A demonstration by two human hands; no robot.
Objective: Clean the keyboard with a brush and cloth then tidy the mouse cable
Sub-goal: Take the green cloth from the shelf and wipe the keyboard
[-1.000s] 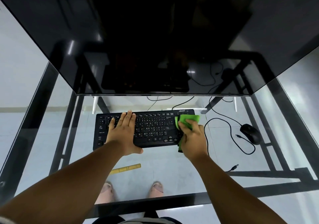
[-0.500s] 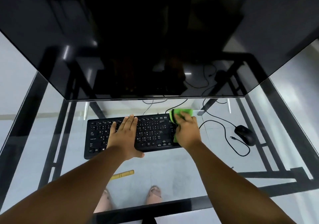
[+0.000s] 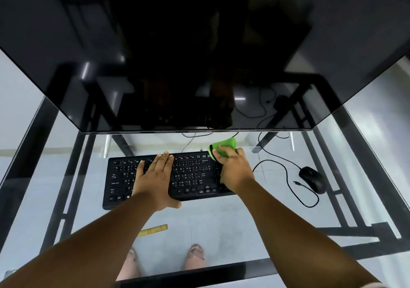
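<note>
Feet [image 3: 195,256] in sandals on the floor, seen through the glass counter [image 3: 221,225]. Yellow brush handle [image 3: 153,230] near the left forearm. Black keyboard [image 3: 190,176] flat on the counter. Left hand [image 3: 155,176] lies flat on the keys, fingers straight, grip released. Right hand [image 3: 235,170] over the keyboard's right end, grasping a green cloth [image 3: 226,144] that reaches past the back edge. Black mouse [image 3: 312,179] well right, its cable [image 3: 286,172] looping loose between. Dark monitor [image 3: 199,54] overhangs behind.
</note>
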